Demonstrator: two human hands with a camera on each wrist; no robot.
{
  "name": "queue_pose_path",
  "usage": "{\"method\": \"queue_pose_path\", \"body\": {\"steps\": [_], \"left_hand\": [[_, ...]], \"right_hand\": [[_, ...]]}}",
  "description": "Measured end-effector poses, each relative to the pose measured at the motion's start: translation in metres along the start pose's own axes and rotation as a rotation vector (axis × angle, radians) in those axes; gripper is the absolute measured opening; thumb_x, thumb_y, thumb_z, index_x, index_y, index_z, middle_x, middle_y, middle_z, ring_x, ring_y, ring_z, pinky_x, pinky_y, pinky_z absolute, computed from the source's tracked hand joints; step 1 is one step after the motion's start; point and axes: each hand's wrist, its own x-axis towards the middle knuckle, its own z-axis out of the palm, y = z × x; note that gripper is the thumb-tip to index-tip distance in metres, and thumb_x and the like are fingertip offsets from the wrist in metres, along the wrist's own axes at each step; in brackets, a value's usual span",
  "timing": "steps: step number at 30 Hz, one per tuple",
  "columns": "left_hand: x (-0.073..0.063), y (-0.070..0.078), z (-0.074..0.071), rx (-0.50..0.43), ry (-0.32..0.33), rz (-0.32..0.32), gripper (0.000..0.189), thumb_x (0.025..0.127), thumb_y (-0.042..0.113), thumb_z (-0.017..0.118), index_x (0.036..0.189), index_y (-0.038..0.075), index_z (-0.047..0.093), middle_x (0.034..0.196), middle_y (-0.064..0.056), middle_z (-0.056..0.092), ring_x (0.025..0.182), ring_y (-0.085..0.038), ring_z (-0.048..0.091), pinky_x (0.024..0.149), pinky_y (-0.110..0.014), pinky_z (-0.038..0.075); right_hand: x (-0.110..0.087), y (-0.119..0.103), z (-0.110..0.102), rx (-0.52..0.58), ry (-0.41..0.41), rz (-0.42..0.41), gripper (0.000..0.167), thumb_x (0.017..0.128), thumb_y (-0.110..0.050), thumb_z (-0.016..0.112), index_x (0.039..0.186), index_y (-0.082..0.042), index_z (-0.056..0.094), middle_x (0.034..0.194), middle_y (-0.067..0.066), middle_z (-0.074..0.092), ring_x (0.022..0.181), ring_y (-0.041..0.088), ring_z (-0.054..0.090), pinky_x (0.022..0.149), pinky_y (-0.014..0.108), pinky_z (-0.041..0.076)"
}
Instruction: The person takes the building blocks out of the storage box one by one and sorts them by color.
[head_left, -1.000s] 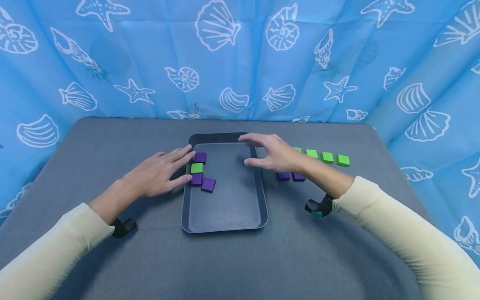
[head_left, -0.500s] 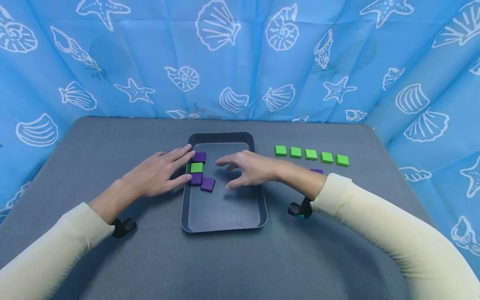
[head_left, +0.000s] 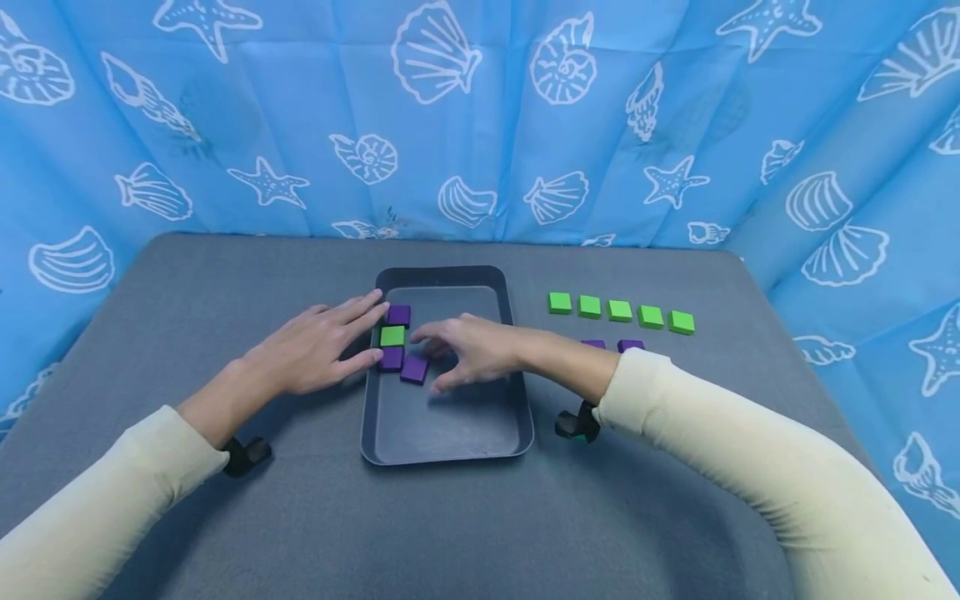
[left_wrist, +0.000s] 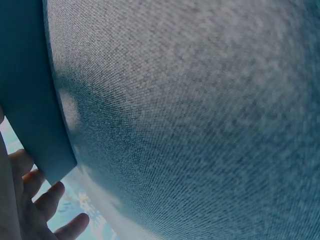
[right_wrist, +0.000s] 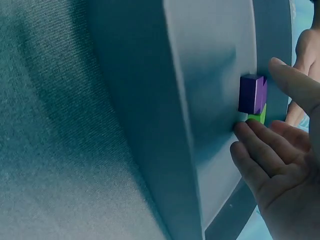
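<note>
My left hand [head_left: 318, 346] rests at the left rim of a dark grey tray [head_left: 450, 433], fingers spread and fairly straight. Along that inner side stand a purple block [head_left: 399, 315], a green block [head_left: 392, 336] and another purple block [head_left: 391, 359] in a column. Just right of the column, a purple block [head_left: 414, 369] sits slightly turned. Over the tray my right hand [head_left: 480, 346] reaches toward it, thumb and fingers apart, holding nothing. The right wrist view has this hand [right_wrist: 280, 160] beside a purple block [right_wrist: 251, 94] with a bit of green behind.
Right of the tray runs a row of several green blocks [head_left: 618, 311] on the grey table [head_left: 300, 517]. Purple blocks [head_left: 631, 345] in front of them are partly covered by my right forearm. A blue shell-patterned curtain [head_left: 480, 125] hangs behind the table.
My right hand has moved left and toward me, from the tray's right rim to beside the turned purple block. The left hand and the blocks in the tray have stayed put.
</note>
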Motion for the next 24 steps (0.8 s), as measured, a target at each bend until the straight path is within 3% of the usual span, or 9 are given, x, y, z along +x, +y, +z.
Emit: {"method": "queue_pose_path", "body": {"steps": [9,16,24], "left_hand": [[0.0,0.0,0.001,-0.009,0.007,-0.004,0.076,0.101,0.057,0.044,0.159,0.012,0.025,0.165,-0.014,0.018,0.146,-0.036,0.031,0.111,-0.064,0.028],[0.0,0.0,0.001,-0.006,0.006,0.003,0.075,0.101,0.057,0.043,0.159,0.012,0.025,0.165,-0.014,0.018,0.145,-0.036,0.032,0.111,-0.064,0.029],[0.0,0.0,0.001,-0.006,0.012,0.015,0.075,0.102,0.056,0.043,0.159,0.011,0.025,0.164,-0.015,0.019,0.144,-0.036,0.033,0.11,-0.064,0.03]], "right_hand": [[0.006,-0.005,0.004,0.018,0.019,-0.024,0.072,0.089,-0.021,0.077,0.149,-0.003,0.041,0.14,0.012,0.058,0.128,0.018,0.056,0.107,0.033,0.044],[0.008,-0.01,0.007,-0.066,0.058,-0.013,0.072,0.087,-0.02,0.079,0.147,-0.004,0.043,0.138,0.011,0.06,0.128,0.018,0.056,0.108,0.034,0.042],[0.013,-0.014,0.013,-0.135,0.132,-0.033,0.067,0.085,-0.017,0.08,0.142,-0.002,0.048,0.13,0.012,0.065,0.121,0.021,0.061,0.102,0.034,0.048]]}}
